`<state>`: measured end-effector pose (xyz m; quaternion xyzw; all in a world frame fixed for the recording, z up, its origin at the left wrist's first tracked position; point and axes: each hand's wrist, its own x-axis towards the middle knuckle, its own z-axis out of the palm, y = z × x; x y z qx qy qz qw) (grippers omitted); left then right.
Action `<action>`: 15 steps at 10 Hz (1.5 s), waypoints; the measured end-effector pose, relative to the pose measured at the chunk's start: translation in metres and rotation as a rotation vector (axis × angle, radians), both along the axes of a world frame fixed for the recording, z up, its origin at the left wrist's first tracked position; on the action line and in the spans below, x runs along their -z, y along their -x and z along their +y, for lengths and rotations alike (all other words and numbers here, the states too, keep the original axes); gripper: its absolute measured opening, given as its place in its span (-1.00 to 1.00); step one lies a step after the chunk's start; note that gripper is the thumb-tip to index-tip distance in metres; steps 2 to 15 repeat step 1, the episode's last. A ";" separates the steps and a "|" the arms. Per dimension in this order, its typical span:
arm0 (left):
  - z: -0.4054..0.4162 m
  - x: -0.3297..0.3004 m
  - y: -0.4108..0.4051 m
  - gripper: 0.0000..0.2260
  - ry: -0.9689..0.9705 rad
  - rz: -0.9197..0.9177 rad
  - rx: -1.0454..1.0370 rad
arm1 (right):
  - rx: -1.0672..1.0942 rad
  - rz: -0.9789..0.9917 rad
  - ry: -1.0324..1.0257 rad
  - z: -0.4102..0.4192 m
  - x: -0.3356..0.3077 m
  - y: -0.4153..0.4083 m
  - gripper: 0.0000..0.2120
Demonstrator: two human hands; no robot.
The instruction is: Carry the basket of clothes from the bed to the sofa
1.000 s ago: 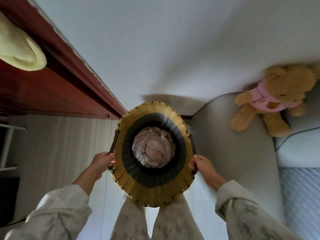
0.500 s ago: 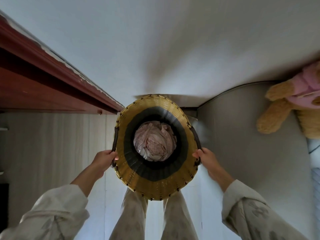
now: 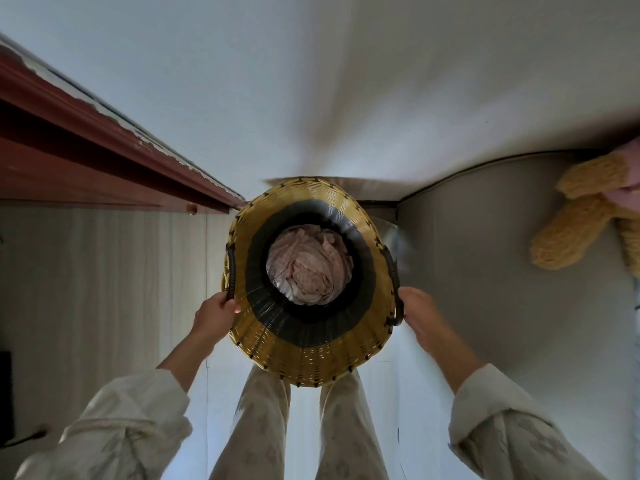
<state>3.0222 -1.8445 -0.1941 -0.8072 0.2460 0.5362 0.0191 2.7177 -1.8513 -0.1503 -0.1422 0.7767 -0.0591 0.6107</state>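
A round yellow wicker basket (image 3: 311, 355) with a dark band inside hangs in front of my legs, seen from straight above. Crumpled pink and white clothes (image 3: 308, 265) fill its bottom. My left hand (image 3: 213, 315) grips the dark handle on the basket's left side. On the opposite side my right hand (image 3: 417, 311) holds the other dark handle. The grey sofa (image 3: 485, 244) lies just to the right of the basket, its rounded arm close to my right hand.
A yellow teddy bear (image 3: 571, 230) in pink clothing lies on the sofa at the far right edge. A red-brown wooden door frame (image 3: 104, 161) runs along the left. Pale plank floor (image 3: 104, 289) is below left, a white wall (image 3: 311, 81) ahead.
My view has shifted left: the teddy bear and sofa slid toward the right edge, and the yellow cloth at upper left left the view. Both hands keep holding the basket.
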 end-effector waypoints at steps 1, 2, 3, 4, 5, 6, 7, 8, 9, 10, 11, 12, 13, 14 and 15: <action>0.006 0.000 0.001 -0.66 0.046 -0.063 -0.015 | 0.030 0.044 0.329 -0.034 -0.047 -0.001 -0.66; 0.006 0.000 0.001 -0.66 0.046 -0.063 -0.015 | 0.030 0.044 0.329 -0.034 -0.047 -0.001 -0.66; 0.006 0.000 0.001 -0.66 0.046 -0.063 -0.015 | 0.030 0.044 0.329 -0.034 -0.047 -0.001 -0.66; 0.006 0.000 0.001 -0.66 0.046 -0.063 -0.015 | 0.030 0.044 0.329 -0.034 -0.047 -0.001 -0.66; 0.006 0.000 0.001 -0.66 0.046 -0.063 -0.015 | 0.030 0.044 0.329 -0.034 -0.047 -0.001 -0.66; 0.006 0.000 0.001 -0.66 0.046 -0.063 -0.015 | 0.030 0.044 0.329 -0.034 -0.047 -0.001 -0.66; 0.006 0.000 0.001 -0.66 0.046 -0.063 -0.015 | 0.030 0.044 0.329 -0.034 -0.047 -0.001 -0.66; 0.006 0.000 0.001 -0.66 0.046 -0.063 -0.015 | 0.030 0.044 0.329 -0.034 -0.047 -0.001 -0.66; 0.006 0.000 0.001 -0.66 0.046 -0.063 -0.015 | 0.030 0.044 0.329 -0.034 -0.047 -0.001 -0.66; 0.006 0.000 0.001 -0.66 0.046 -0.063 -0.015 | 0.030 0.044 0.329 -0.034 -0.047 -0.001 -0.66; 0.006 0.000 0.001 -0.66 0.046 -0.063 -0.015 | 0.030 0.044 0.329 -0.034 -0.047 -0.001 -0.66; 0.006 0.000 0.001 -0.66 0.046 -0.063 -0.015 | 0.030 0.044 0.329 -0.034 -0.047 -0.001 -0.66; 0.006 0.000 0.001 -0.66 0.046 -0.063 -0.015 | 0.030 0.044 0.329 -0.034 -0.047 -0.001 -0.66; 0.006 0.000 0.001 -0.66 0.046 -0.063 -0.015 | 0.030 0.044 0.329 -0.034 -0.047 -0.001 -0.66; 0.006 0.000 0.001 -0.66 0.046 -0.063 -0.015 | 0.030 0.044 0.329 -0.034 -0.047 -0.001 -0.66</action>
